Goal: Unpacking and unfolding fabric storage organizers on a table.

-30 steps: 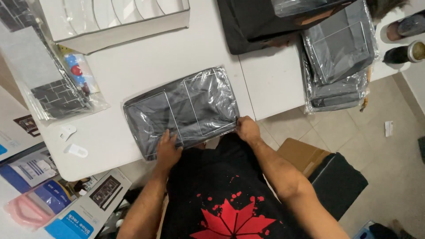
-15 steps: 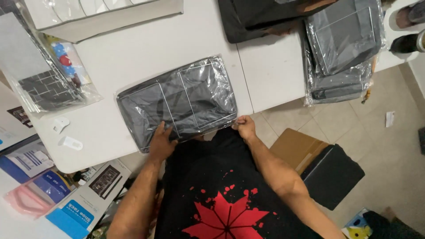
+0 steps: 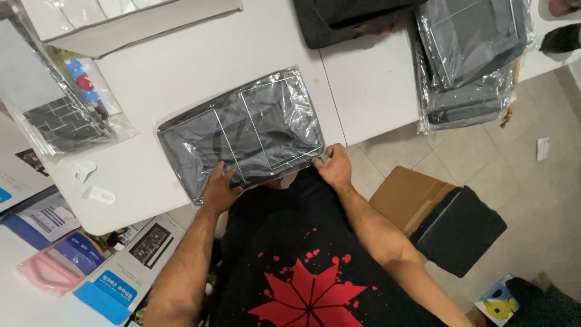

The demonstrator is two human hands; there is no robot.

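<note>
A: Starting at our fingers: the left hand (image 3: 219, 189) lies spread and flat on the near edge of the grey bag in clear plastic wrap (image 3: 242, 133), fingers open and pressing down on the film rather than closed round anything.

B: And our right hand (image 3: 331, 166) sits at the bag's near right corner. The fingertips are drawn together there and seem to pinch the edge of the plastic, though we cannot tell how firm that pinch is.

A: The bag itself lies flat on the white table (image 3: 181, 66), close to the table's near edge, turned a little askew, with our black shirt with a red splash print (image 3: 302, 272) just below it.

B: Moving outward, to our left on the table we see a clear packet holding a dark grid-patterned item (image 3: 63, 124), and nearer the edge two small white plastic pieces (image 3: 91, 181).

A: At the far left stands a pale box (image 3: 127, 24). At the far right, well apart from our hands, a stack of wrapped grey bags (image 3: 469, 54) overhangs the table's edge, with a black bag (image 3: 345, 18) beside it.

B: On the tiled floor to our right there is a brown cardboard box (image 3: 405, 194) with a black case (image 3: 460, 227) touching it. To our lower left lie printed cartons and leaflets in blue and white (image 3: 103, 266).
</note>
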